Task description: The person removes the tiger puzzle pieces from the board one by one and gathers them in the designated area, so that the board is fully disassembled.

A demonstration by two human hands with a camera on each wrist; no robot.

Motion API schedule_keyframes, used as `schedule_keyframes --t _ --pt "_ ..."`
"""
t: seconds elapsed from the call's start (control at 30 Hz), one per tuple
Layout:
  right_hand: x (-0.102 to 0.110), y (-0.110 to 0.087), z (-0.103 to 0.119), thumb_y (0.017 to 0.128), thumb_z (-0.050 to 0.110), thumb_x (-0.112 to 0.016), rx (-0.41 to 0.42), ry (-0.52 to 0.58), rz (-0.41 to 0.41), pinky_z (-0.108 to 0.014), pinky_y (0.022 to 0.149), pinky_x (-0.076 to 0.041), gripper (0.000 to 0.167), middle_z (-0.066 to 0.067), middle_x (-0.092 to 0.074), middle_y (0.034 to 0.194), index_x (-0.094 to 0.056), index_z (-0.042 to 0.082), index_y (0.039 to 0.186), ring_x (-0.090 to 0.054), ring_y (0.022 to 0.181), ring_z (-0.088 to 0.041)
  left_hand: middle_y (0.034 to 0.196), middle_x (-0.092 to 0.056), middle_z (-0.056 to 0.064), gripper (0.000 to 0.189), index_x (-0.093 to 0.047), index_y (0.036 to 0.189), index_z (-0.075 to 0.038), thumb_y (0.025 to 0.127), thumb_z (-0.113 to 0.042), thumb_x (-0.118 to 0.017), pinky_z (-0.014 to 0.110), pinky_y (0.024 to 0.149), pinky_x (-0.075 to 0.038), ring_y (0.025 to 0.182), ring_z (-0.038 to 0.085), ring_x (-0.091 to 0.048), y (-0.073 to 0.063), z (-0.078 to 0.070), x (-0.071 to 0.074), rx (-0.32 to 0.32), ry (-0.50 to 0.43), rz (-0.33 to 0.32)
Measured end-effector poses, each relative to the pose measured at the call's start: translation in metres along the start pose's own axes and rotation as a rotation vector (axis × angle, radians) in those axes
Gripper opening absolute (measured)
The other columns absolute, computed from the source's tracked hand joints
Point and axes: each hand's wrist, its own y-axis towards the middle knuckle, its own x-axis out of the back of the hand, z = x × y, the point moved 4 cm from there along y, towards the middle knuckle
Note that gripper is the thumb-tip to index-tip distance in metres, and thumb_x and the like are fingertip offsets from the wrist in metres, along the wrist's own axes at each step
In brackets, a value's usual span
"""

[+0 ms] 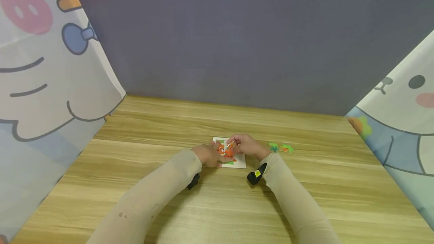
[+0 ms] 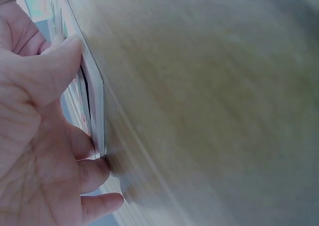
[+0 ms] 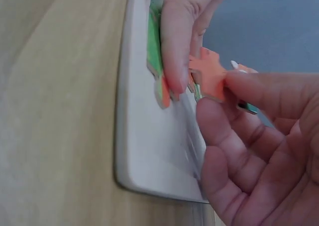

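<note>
A small white puzzle board [image 1: 241, 163] lies on the table, partly covered by both hands. Orange and green pieces are in its frame, forming part of an orange animal picture. My left hand [image 1: 208, 155] rests over the left side of the board, its fingers along the rim. In the right wrist view, one of its digits presses beside a green puzzle piece [image 3: 155, 47] at the board's lower edge. My right hand [image 1: 249, 146] comes in from the right. Between its thumb and fingers it pinches an orange puzzle piece [image 3: 210, 76], tilted up over the board.
Two loose puzzle pieces lie right of the board, one green and teal [image 1: 274, 147], the other green and orange [image 1: 288, 148]. The wooden table [image 1: 217, 206] meets a grey wall [image 1: 230, 48] behind. Cartoon-printed sheets [image 1: 51, 67] hang at both sides.
</note>
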Motion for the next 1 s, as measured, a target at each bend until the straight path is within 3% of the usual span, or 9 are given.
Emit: schedule_keyframes --t 0.03,0.17,0.27,0.37,0.47,0.63,0.87,1.0 --pt "0.000 0.000 0.000 0.082 -0.010 -0.056 0.010 0.005 -0.005 -0.022 0.051 -0.038 0.029 0.001 -0.051 0.066 -0.060 -0.011 0.111 -0.043 0.053 -0.008 0.159 0.000 0.015 0.054 -0.020 0.146 -0.057 0.099 -0.042 -0.044 0.041 0.095 -0.045 0.144 0.034 -0.010 0.000 0.000 0.000 0.000 -0.009 0.002" --pt "0.001 -0.002 0.002 0.087 -0.007 -0.052 0.013 0.013 -0.016 -0.023 0.052 -0.038 0.027 0.000 -0.053 0.070 -0.058 -0.010 0.114 -0.044 0.054 -0.009 0.160 0.001 0.014 0.055 -0.019 0.146 -0.057 0.099 -0.042 -0.043 0.035 0.081 -0.049 0.144 0.033 -0.010 0.000 0.001 -0.001 0.000 -0.018 0.006" --pt "0.001 -0.003 0.001 0.092 -0.004 -0.050 0.005 0.004 -0.016 -0.023 0.053 -0.040 0.025 0.000 -0.053 0.073 -0.057 -0.009 0.115 -0.046 0.056 -0.010 0.160 0.001 0.014 0.054 -0.018 0.146 -0.057 0.099 -0.042 -0.042 0.037 0.083 -0.049 0.144 0.033 -0.010 -0.001 0.000 0.000 -0.001 0.000 0.007" --pt "0.002 -0.004 0.000 0.094 -0.002 -0.049 0.004 -0.003 -0.016 -0.023 0.055 -0.042 0.024 -0.001 -0.053 0.074 -0.056 -0.008 0.116 -0.050 0.058 -0.010 0.159 0.002 0.015 0.055 -0.017 0.146 -0.057 0.100 -0.042 -0.043 0.027 0.065 -0.045 0.144 0.033 -0.010 0.000 0.000 -0.001 0.001 -0.007 0.011" --pt "0.004 -0.006 -0.001 0.096 0.000 -0.049 0.001 0.000 -0.018 -0.023 0.056 -0.045 0.023 -0.002 -0.053 0.076 -0.055 -0.009 0.117 -0.055 0.059 -0.009 0.160 0.002 0.014 0.055 -0.017 0.146 -0.057 0.099 -0.043 -0.042 0.027 0.067 -0.046 0.144 0.032 -0.011 -0.001 0.000 0.000 0.002 0.003 0.010" --pt "0.010 -0.012 -0.007 0.097 0.001 -0.049 -0.021 0.028 -0.016 -0.024 0.059 -0.048 0.026 -0.003 -0.053 0.078 -0.054 -0.008 0.121 -0.059 0.061 -0.011 0.160 -0.001 0.014 0.054 -0.017 0.146 -0.057 0.099 -0.044 -0.042 0.042 0.089 -0.048 0.144 0.032 -0.012 -0.003 -0.001 0.000 0.007 0.023 -0.001" --pt "0.021 -0.021 -0.017 0.098 0.002 -0.050 -0.055 0.057 -0.032 -0.026 0.059 -0.047 0.029 -0.003 -0.050 0.076 -0.051 -0.008 0.126 -0.055 0.061 -0.013 0.160 -0.001 0.014 0.056 -0.016 0.146 -0.057 0.099 -0.043 -0.042 0.026 0.066 -0.047 0.144 0.031 -0.011 -0.005 -0.001 0.000 0.004 0.006 -0.003" --pt "0.028 -0.028 -0.022 0.098 0.002 -0.050 -0.061 0.037 -0.055 -0.025 0.060 -0.048 0.031 -0.003 -0.051 0.078 -0.050 -0.009 0.127 -0.057 0.062 -0.013 0.159 -0.002 0.016 0.056 -0.015 0.147 -0.056 0.100 -0.043 -0.042 0.031 0.076 -0.050 0.144 0.032 -0.012 -0.004 -0.001 0.000 -0.010 0.021 -0.010"
